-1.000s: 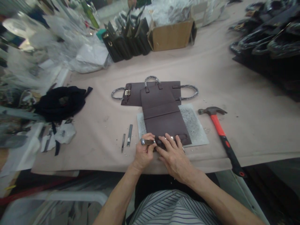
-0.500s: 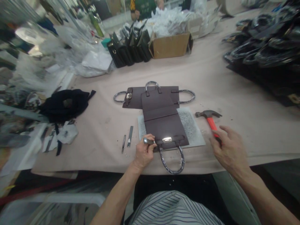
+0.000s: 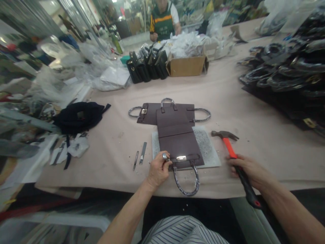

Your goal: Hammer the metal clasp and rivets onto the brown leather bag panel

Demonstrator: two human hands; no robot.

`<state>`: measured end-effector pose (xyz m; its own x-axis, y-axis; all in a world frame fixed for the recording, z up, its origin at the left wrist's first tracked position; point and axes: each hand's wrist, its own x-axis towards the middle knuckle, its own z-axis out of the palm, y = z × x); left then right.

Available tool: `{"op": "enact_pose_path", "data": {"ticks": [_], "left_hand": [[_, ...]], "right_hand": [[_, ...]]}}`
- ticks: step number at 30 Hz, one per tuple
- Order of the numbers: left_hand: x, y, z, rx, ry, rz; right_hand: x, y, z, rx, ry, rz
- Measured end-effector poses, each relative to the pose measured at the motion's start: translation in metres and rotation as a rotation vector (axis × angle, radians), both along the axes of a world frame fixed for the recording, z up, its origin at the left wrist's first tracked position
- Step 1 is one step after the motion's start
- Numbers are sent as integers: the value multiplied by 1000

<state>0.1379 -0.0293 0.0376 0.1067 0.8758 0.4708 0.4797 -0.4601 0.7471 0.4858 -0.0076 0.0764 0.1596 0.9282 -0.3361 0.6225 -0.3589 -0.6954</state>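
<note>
My left hand (image 3: 157, 171) is closed on a short metal rod tool (image 3: 165, 157) with a round end, held at the left end of the clasp strap on a dark brown leather bag panel (image 3: 176, 145). The panel lies flat, with a silver clasp (image 3: 181, 158) and a plastic-wrapped handle (image 3: 186, 193) over the near table edge. My right hand (image 3: 250, 171) grips a claw hammer (image 3: 229, 148) by its red and black handle, to the right of the panel. A pale speckled slab (image 3: 208, 149) lies under the panel.
Another brown panel (image 3: 149, 113) lies behind. A thin metal tool (image 3: 136, 160) and a flat metal strip (image 3: 143, 152) lie left. Dark bags (image 3: 147, 66), a carton (image 3: 188, 67) and a person (image 3: 164, 25) are at the back. Wrapped handles (image 3: 286, 73) pile up right; dark cloth (image 3: 78, 117) lies left.
My right hand, earlier over the hammer's handle, now has its fingers around it, and the handle's black end shows. The left hand stays at the panel's strap. The view has tilted up slightly.
</note>
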Motion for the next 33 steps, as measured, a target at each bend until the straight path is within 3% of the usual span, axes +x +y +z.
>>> {"op": "enact_pose_path", "data": {"ticks": [2, 5, 7, 9, 13, 16, 18, 23, 25, 28, 30, 33], "left_hand": [[1, -1, 0, -33, -17, 2], [2, -1, -1, -63, -55, 18], [2, -2, -2, -63, -70, 26], [3, -2, -3, -76, -67, 27], [2, -2, -4, -84, -53, 33], [2, -1, -3, -91, -48, 29], [2, -1, -2, -103, -50, 20], [3, -1, 1, -69, -72, 13], [3, -1, 2, -90, -58, 10], [2, -1, 2, -116, -35, 3], [2, -1, 2, -93, -44, -15], [2, -1, 0, -65, -58, -21]], "right_hand": [[-11, 0, 11, -83, 252, -21], [-39, -9, 33, -189, 589, -228], [-58, -18, 55, -130, 579, -267], [-75, -26, 81, 55, 393, -143], [-95, -35, 120, 496, -27, 303], [-101, -34, 127, 628, -266, 595], [-103, -33, 130, 661, -370, 696], [-103, -36, 138, 825, -337, 583], [-104, -36, 137, 839, -352, 632], [-105, -35, 139, 724, -397, 744], [-106, -35, 144, 688, -349, 657], [-108, -39, 148, 797, -316, 497]]}}
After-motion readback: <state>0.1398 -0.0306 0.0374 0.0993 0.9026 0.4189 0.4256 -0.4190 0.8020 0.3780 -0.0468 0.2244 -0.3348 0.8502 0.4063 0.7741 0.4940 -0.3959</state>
